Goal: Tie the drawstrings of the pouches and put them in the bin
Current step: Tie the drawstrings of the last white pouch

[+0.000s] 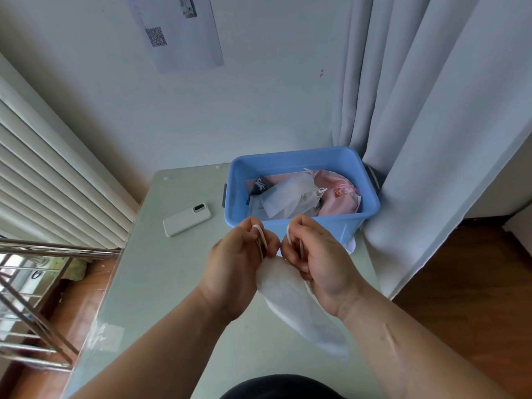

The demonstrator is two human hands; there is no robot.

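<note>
A pale bench is carrying a blue plastic bin of white and pink pouches at its far right. Just in front of it, a white pouch is hanging above the bench, a person's left hand and right hand each pinching a drawstring loop.

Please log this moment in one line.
left hand: grips drawstring | right hand: grips drawstring | white pouch: hangs between hands | blue bin: holds pouches
</note>
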